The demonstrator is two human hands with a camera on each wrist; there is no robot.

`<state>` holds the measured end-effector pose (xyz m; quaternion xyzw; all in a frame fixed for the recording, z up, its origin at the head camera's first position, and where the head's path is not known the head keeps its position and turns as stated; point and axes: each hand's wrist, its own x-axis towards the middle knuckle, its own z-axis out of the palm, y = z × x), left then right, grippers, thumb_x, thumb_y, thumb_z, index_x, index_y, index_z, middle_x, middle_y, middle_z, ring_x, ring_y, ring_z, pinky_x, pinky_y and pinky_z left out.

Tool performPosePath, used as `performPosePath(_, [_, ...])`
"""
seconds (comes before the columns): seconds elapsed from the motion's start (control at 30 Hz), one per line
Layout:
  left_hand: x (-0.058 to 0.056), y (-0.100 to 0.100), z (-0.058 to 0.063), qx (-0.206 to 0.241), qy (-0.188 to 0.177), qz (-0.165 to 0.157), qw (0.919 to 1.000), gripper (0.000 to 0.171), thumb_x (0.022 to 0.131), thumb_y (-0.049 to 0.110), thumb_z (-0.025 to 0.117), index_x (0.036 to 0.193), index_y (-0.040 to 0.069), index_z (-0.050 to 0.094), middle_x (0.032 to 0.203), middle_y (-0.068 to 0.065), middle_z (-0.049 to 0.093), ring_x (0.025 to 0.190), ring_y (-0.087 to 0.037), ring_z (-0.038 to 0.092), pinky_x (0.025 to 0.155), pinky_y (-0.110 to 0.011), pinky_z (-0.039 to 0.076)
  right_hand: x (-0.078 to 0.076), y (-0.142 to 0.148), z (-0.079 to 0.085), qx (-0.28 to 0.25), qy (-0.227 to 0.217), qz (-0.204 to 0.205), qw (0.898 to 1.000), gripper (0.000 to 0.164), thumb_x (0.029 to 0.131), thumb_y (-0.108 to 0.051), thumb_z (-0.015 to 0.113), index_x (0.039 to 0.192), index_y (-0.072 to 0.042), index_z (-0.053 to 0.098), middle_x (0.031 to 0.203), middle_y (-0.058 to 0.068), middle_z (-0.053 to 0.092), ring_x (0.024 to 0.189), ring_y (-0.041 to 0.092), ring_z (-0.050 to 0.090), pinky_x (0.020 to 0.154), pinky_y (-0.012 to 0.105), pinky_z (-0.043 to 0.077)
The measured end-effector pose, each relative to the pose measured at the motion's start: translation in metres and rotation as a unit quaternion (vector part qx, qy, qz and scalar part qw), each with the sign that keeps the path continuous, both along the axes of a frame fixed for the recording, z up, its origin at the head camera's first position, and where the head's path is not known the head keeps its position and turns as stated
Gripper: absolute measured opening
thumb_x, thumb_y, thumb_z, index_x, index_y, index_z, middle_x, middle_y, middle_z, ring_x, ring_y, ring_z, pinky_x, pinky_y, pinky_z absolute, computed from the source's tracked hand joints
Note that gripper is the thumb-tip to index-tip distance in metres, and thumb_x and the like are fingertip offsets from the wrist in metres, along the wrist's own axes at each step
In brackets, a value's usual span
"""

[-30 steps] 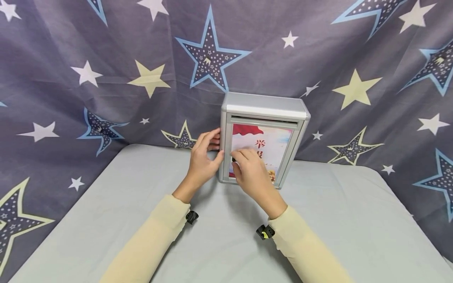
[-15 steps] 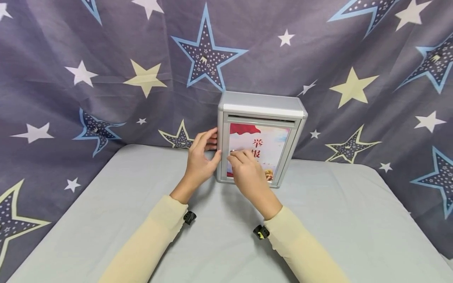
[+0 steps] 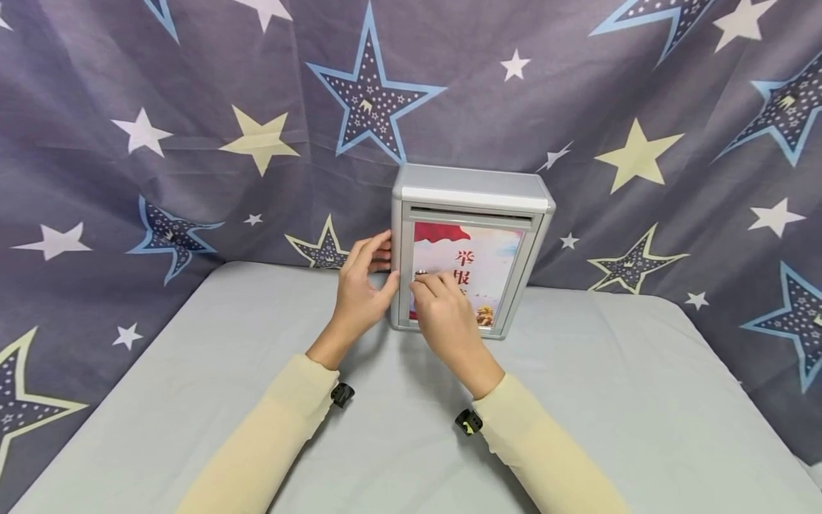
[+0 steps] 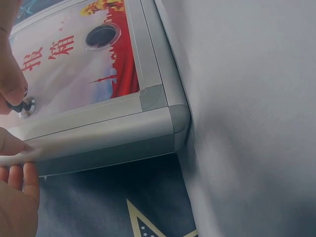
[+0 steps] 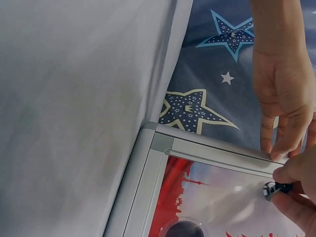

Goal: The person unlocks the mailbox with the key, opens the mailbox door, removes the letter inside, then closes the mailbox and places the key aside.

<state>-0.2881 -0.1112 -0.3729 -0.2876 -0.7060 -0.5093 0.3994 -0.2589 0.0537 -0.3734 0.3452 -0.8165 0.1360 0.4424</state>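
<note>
A silver-grey metal box [image 3: 478, 196] with a slot near its top stands upright at the back of the table. Its front bears a red and white poster [image 3: 491, 257] with red characters. My right hand [image 3: 449, 314] pinches the black head of a key [image 5: 284, 187] at the round metal lock [image 5: 268, 190] on the front's left side. In the left wrist view, the lock [image 4: 29, 105] shows beside the right fingertips. My left hand [image 3: 359, 293] rests against the box's left side, thumb at the front edge and fingers along the side.
Pale grey cloth covers the table [image 3: 616, 400]. Directly behind the box hangs a dark curtain [image 3: 462, 100] printed with stars. A dark round opening [image 4: 102, 36] lies low in the poster. Each wrist carries a small black camera.
My right hand has turned slightly at the lock, and the lock's metal face now shows above its fingertips. The left hand keeps its place on the box. The head view has shifted a little.
</note>
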Motion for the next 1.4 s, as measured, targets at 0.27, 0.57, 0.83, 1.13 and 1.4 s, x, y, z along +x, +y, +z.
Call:
performPosePath(0.27, [-0.009,-0.006,-0.009,-0.003,-0.004,-0.009,0.9999,0.065,0.08,-0.019,0.07,0.141,-0.001,0.057,0.121,-0.02,0.059,0.102,-0.032,0.064,0.084,-0.043,0.062,0.0,-0.002,-0.001,-0.054,-0.03,0.025,0.998,0.014,0.085,0.008,0.074,0.097,0.002,0.076,0.099,0.012,0.073,0.094,0.03,0.064,0.085,0.036,0.059])
performPosePath(0.57, [-0.007,-0.006,-0.006,-0.004,-0.002,-0.014,0.9999,0.064,0.081,-0.018,0.069,0.142,-0.001,0.056,0.122,-0.021,0.059,0.103,-0.031,0.064,0.085,-0.043,0.062,-0.002,-0.003,-0.004,-0.112,-0.055,0.042,0.991,0.015,0.083,0.01,0.075,0.095,0.002,0.078,0.095,0.012,0.074,0.088,0.027,0.066,0.076,0.035,0.061])
performPosePath(0.83, [-0.005,-0.002,-0.003,0.004,0.004,-0.008,1.0,0.064,0.076,-0.026,0.069,0.137,-0.011,0.056,0.118,-0.03,0.058,0.098,-0.041,0.063,0.08,-0.054,0.061,-0.001,-0.005,-0.004,-0.143,-0.061,0.042,0.987,0.012,0.083,0.008,0.077,0.093,0.001,0.078,0.094,0.011,0.075,0.089,0.028,0.067,0.078,0.038,0.061])
performPosePath(1.13, [0.01,0.002,0.009,-0.004,0.006,0.002,1.0,0.059,0.077,-0.026,0.066,0.134,-0.016,0.054,0.117,-0.032,0.057,0.098,-0.043,0.063,0.08,-0.056,0.06,-0.002,-0.008,-0.008,-0.199,-0.091,0.046,0.975,0.01,0.083,0.004,0.078,0.093,0.001,0.079,0.094,0.01,0.076,0.088,0.026,0.07,0.079,0.037,0.062])
performPosePath(1.4, [-0.007,-0.003,-0.007,-0.002,0.0,-0.004,1.0,0.064,0.078,-0.024,0.07,0.138,-0.009,0.055,0.12,-0.028,0.058,0.101,-0.038,0.063,0.083,-0.052,0.061,-0.002,-0.01,-0.01,-0.259,-0.125,0.066,0.955,0.01,0.086,0.003,0.077,0.096,0.002,0.079,0.095,0.012,0.076,0.088,0.024,0.072,0.078,0.027,0.063])
